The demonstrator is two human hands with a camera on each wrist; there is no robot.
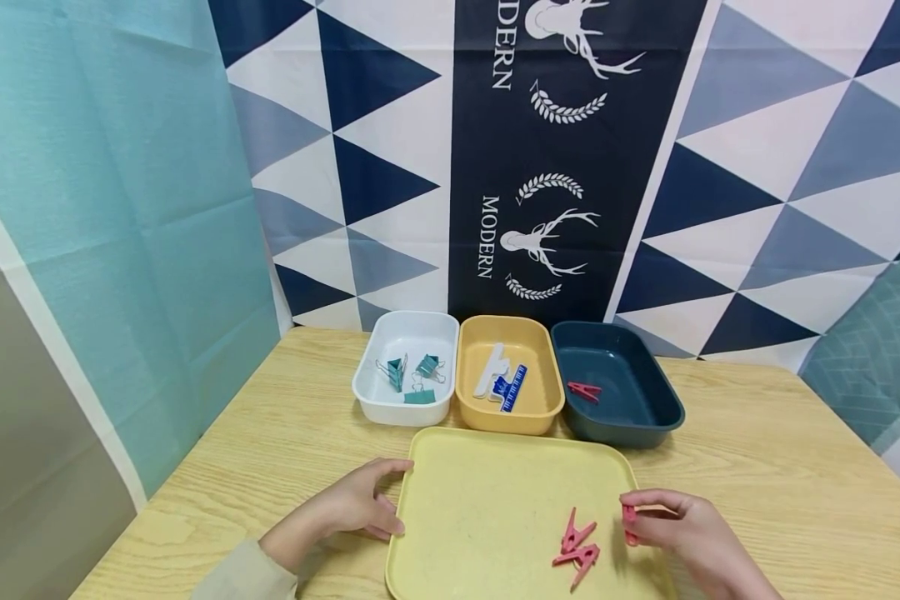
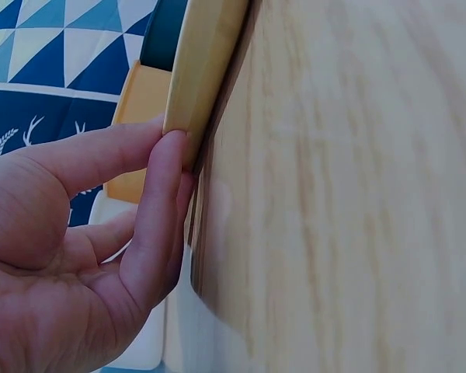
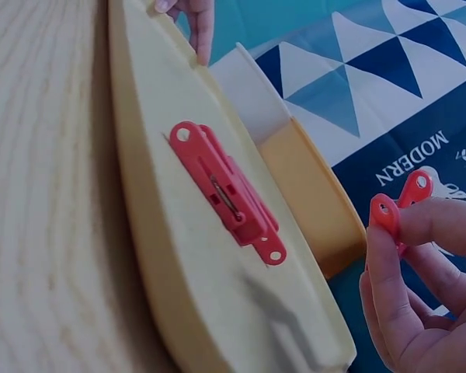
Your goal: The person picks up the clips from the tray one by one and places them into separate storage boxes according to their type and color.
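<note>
In the head view, my right hand pinches a red clothespin between thumb and fingers, above the right side of the yellow tray. The right wrist view shows the two handle ends of this clothespin at the fingertips. Two more red clothespins lie close together on the tray, to the left of that hand. My left hand holds the tray's left rim, its fingertips against the edge in the left wrist view.
Behind the tray stand three bins side by side. The white bin holds teal binder clips, the orange bin a white clip and a blue clip, the dark blue bin a red clothespin.
</note>
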